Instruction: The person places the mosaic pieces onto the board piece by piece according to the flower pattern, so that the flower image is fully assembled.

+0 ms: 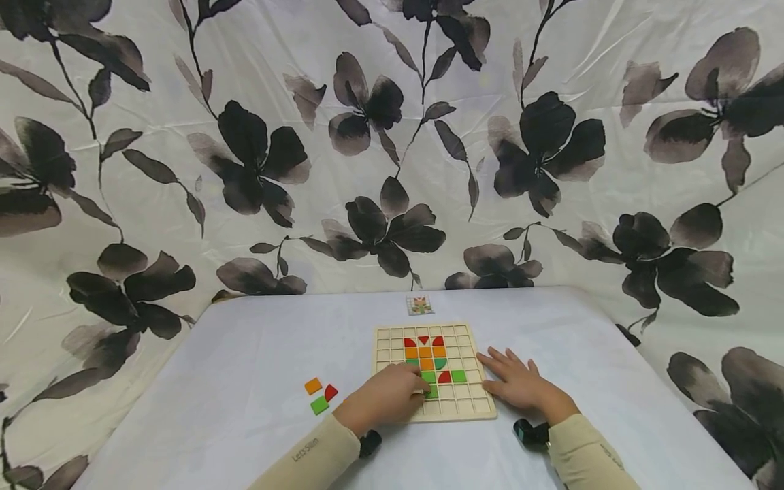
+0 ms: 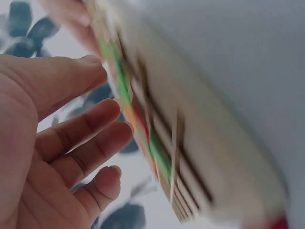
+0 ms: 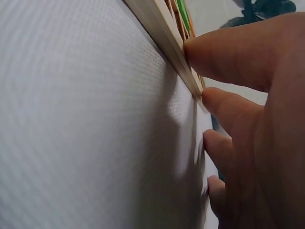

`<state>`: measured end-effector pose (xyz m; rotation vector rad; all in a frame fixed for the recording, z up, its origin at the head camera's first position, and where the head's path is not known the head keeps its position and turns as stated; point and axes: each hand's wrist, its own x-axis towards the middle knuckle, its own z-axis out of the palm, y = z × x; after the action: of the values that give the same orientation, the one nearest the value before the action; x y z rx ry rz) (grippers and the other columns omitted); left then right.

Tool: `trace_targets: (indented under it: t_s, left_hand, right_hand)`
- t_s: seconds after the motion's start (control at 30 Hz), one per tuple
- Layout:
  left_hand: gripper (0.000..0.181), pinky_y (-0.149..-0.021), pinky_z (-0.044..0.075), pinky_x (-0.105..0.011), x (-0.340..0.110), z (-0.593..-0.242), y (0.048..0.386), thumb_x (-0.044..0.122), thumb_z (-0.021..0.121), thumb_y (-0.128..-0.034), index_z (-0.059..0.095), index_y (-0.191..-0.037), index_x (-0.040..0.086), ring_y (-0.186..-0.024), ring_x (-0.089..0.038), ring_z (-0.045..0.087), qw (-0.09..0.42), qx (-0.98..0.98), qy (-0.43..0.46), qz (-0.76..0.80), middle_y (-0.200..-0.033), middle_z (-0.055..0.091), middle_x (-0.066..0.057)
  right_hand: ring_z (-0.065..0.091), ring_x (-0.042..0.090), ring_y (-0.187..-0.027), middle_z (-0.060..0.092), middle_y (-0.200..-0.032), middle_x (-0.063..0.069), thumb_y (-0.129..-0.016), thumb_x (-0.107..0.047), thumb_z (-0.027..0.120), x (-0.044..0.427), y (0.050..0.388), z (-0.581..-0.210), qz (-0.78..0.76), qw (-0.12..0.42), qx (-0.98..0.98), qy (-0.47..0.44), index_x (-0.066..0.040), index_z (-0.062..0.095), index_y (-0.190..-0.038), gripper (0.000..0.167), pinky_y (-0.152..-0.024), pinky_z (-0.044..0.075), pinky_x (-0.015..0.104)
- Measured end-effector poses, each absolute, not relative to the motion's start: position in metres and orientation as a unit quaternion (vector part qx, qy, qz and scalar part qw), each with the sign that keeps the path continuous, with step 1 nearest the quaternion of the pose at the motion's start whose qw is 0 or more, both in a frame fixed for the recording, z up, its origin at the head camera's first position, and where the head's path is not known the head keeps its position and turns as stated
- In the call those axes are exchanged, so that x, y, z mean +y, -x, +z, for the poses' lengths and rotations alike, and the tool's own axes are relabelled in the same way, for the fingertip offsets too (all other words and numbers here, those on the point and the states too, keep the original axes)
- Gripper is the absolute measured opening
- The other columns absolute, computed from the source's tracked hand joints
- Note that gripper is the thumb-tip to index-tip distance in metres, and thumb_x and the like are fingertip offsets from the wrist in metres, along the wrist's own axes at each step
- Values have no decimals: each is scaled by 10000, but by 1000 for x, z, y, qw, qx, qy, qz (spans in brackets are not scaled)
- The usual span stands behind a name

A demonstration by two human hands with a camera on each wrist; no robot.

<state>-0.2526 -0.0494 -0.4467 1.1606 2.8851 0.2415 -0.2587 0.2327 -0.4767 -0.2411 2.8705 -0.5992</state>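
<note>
A square wooden grid board (image 1: 474, 407) lies on the table in the head view, with orange, green and red tiles in several cells. My left hand (image 1: 388, 393) reaches over its left part, fingertips at a green tile (image 1: 433, 392) low in the pattern. In the left wrist view, the thumb (image 2: 71, 78) and loosely bent fingers (image 2: 102, 138) are close to the blurred board; no tile shows held between them. My right hand (image 1: 520, 384) lies spread at the board's right side. Thumb and index fingertip touch the board's side (image 3: 167, 45) in the right wrist view.
Left of the board lie a loose orange square (image 1: 313, 386), a green square (image 1: 319, 405) and a red rounded piece (image 1: 331, 392). A small patterned card (image 1: 419, 305) is behind the board. A floral cloth (image 1: 380, 170) hangs beyond the white table (image 1: 245, 381).
</note>
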Motion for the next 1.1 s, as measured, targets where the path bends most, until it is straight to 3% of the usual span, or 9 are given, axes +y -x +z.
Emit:
trace_targets:
  t_s: [0.13,0.3,0.47,0.7,0.9,1.1]
  left_hand:
    - [180,-830,488,-290,-85,-437,256,244,625,-938,742,-1055,174,-830,-69,520,48,934,-325,138,-946,599,84]
    - [165,-824,493,-361,-131,-429,258,197,697,-861,740,-1005,130,-853,-119,544,95,948,-256,164,-933,619,57]
    - [194,-779,476,-334,-149,-433,254,166,746,-793,744,-984,131,-821,-127,522,122,945,-258,159,-909,602,55]
    - [125,-714,463,-296,-148,-438,254,116,749,-771,688,-874,152,-749,-122,489,116,952,-246,140,-820,561,69]
    - [170,-699,442,-294,-128,-430,263,176,769,-774,688,-915,128,-748,-131,495,98,953,-242,151,-822,588,67]
    - [237,-797,476,-284,-92,-432,267,285,766,-811,710,-993,144,-810,-104,507,78,947,-270,153,-888,622,91]
  right_hand:
    - [115,452,-1469,260,-1595,103,-939,-434,526,235,259,-478,-202,105,971,78,-243,363,-1500,614,-1088,6,728]
    - [115,460,-1465,259,-1594,112,-938,-442,525,236,259,-476,-199,105,971,82,-240,365,-1499,617,-1085,9,731]
    - [122,467,-1462,264,-1590,127,-939,-411,533,237,256,-473,-205,96,970,85,-224,375,-1495,607,-1087,17,728]
    - [118,462,-1464,261,-1592,119,-941,-421,533,233,257,-474,-209,104,969,85,-228,369,-1498,612,-1085,13,731]
    - [115,452,-1469,258,-1596,109,-941,-414,534,233,258,-476,-206,106,970,80,-234,364,-1500,611,-1088,9,728]
    - [113,453,-1469,256,-1596,109,-945,-408,532,233,258,-474,-206,102,970,81,-234,363,-1500,606,-1091,9,725]
